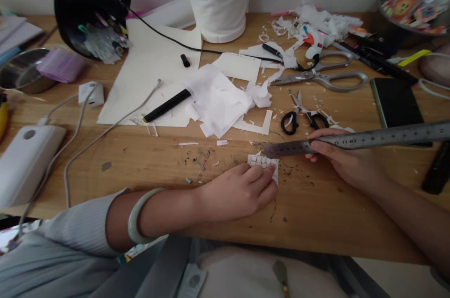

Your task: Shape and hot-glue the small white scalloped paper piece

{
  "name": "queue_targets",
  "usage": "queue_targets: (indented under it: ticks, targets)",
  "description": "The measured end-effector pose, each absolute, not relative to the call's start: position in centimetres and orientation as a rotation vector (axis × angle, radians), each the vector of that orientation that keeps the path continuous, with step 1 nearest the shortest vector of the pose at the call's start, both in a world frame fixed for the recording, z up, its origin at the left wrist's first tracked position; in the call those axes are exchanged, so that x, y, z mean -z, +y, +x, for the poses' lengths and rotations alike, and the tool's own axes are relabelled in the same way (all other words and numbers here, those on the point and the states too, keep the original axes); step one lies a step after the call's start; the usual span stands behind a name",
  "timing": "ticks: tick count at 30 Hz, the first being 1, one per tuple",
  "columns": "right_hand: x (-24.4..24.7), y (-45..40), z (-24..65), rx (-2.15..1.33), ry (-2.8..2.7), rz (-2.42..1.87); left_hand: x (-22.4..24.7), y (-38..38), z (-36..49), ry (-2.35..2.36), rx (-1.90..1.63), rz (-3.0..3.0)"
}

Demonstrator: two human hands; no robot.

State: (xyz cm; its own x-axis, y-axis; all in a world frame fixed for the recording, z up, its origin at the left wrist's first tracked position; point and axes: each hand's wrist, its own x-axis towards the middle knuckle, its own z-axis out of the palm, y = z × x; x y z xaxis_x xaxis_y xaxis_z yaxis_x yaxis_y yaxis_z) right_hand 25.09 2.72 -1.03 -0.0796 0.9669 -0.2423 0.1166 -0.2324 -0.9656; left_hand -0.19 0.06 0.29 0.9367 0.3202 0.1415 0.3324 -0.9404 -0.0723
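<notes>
Patterned paper (258,161): partly under curled left hand (248,189), grip not determinable; right hand (342,161) clamped on metal ruler (379,137).

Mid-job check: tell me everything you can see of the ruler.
The ruler is a long, flat, straight grey strip that looks like metal, with dark numbers and a rounded left end. The right hand grips it near that end, thumb against fingers. It slants slightly upward to the right in view, passing across the dark phone's near edge and out of frame. Its rounded end is by the small patterned paper; whether they touch is unclear.
</notes>
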Motion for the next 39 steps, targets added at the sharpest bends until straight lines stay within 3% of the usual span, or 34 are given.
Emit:
queue_targets:
  ticks: [39]
  targets:
    - [1.04, 2.79, 25.00, -1.417, -1.173, -1.396, -0.31, 0.13, -0.21, -0.515, 0.215, -3.009]
